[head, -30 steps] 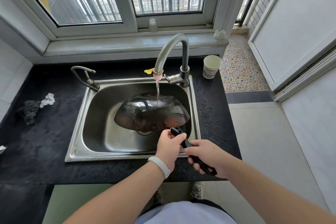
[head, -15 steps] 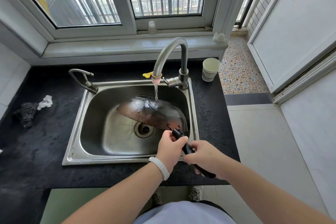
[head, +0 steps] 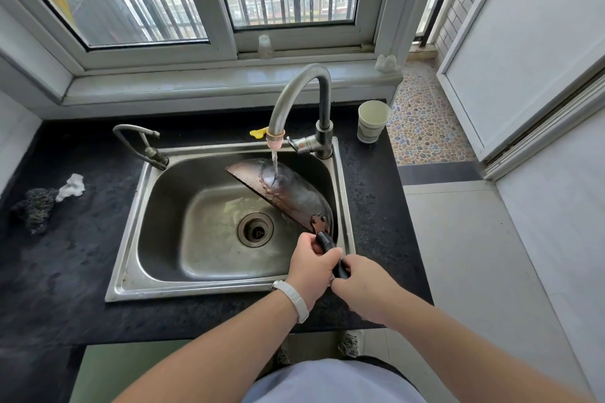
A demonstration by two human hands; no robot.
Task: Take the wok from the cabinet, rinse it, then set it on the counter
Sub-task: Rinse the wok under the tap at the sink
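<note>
The dark wok [head: 288, 193] stands tilted on its edge inside the steel sink [head: 163, 226], its outer side facing up and right. Water runs from the tall faucet [head: 296, 98] onto the wok's upper part. Both hands hold the wok's black handle [head: 329, 247] over the sink's front right corner. My left hand [head: 311, 267], with a white wristband, grips the handle near the wok. My right hand [head: 363, 285] grips the handle's end, which is hidden in the fist. The black counter [head: 65, 271] surrounds the sink.
A paper cup [head: 371, 121] stands on the counter right of the faucet. A small second tap [head: 144, 144] sits at the sink's back left corner. A dark scrubber [head: 32, 209] and white cloth [head: 72, 186] lie at far left. The drain [head: 255, 229] is uncovered. Tiled floor lies to the right.
The wok has been rolled from lying face down across the sink to standing steeply on edge at the right side, uncovering the drain. Both hands stayed on the handle.
</note>
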